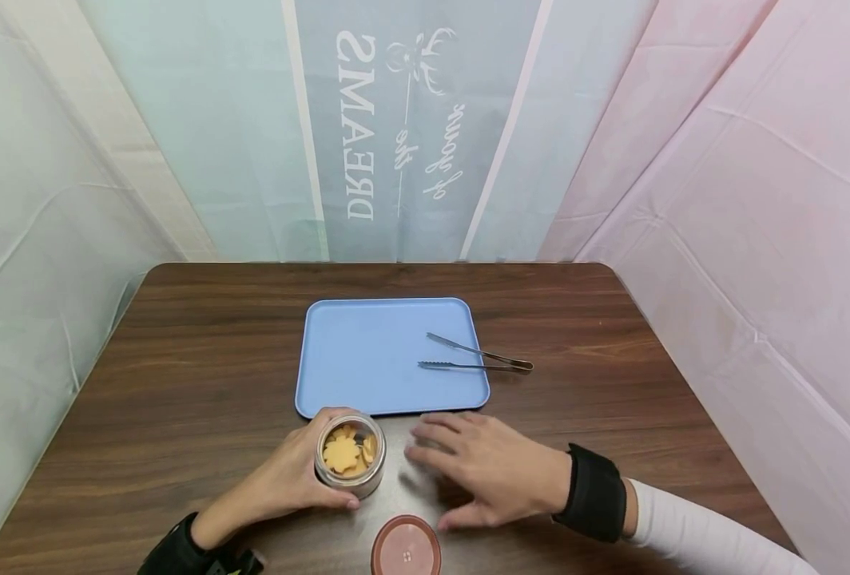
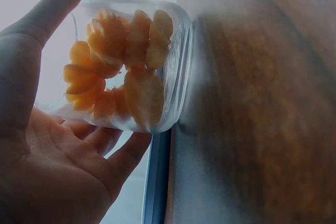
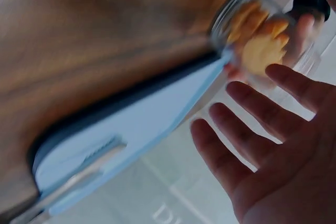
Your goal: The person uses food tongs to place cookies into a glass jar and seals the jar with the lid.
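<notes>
Lid: a reddish-brown lid lies flat on the table at the near edge, apart from both hands.
Left hand: the left hand wraps its fingers and thumb around the side of the jar, holding it upright on the table; the left wrist view shows the palm against the glass.
Jar: open-topped, clear glass, about full of orange flower-shaped pieces; it stands just in front of the near edge of the tray.
Right hand: the right hand is spread, fingers straight, palm down, just right of the jar and holding nothing; whether it rests on the table cannot be told.
Tray: a light blue tray sits in the middle of the table, bare but for the tongs.
Tongs: metal tongs lie across the tray's right edge, tips on the tray, hinge end on the wood.
Step in hand: the jar looks steadied and uncapped, the tongs untouched.
Next move: likely the right hand must reach beyond the jar to the tongs and grip them near the hinge end.
</notes>
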Available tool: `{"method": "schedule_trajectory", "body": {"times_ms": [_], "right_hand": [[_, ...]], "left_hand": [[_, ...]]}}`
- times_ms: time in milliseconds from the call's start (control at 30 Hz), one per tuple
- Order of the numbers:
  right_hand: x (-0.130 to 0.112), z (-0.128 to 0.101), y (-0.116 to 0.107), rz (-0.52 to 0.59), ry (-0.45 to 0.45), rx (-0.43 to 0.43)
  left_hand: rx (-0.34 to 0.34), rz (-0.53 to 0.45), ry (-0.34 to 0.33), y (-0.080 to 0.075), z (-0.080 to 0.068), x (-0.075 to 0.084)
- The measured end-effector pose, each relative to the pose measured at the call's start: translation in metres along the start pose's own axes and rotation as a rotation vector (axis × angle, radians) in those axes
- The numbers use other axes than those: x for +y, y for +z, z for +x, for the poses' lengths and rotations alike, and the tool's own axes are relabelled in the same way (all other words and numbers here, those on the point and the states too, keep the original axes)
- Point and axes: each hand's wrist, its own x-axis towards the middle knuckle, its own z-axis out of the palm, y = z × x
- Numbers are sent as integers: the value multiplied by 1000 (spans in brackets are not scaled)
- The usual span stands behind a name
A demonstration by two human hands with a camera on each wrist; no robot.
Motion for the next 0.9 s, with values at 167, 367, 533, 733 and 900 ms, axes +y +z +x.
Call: {"method": "schedule_trajectory", "body": {"times_ms": [167,367,533,733,900], "right_hand": [[-18,2,7,38,-117,-80],[-36,7,15,73,-207,-147],[-48,11,20,24,-246,-137],[-59,15,23,-135,-312,-62],[-60,18,24,-138,-362,-72]], "left_hand": [[-12,-16,-31,-1,-1,1],[-15,-14,-38,-1,-1,1],[-19,-16,-29,-1,-1,1],[-22,-30,-42,-1,-1,2],[-12,-23,-24,-1,0,2]]}}
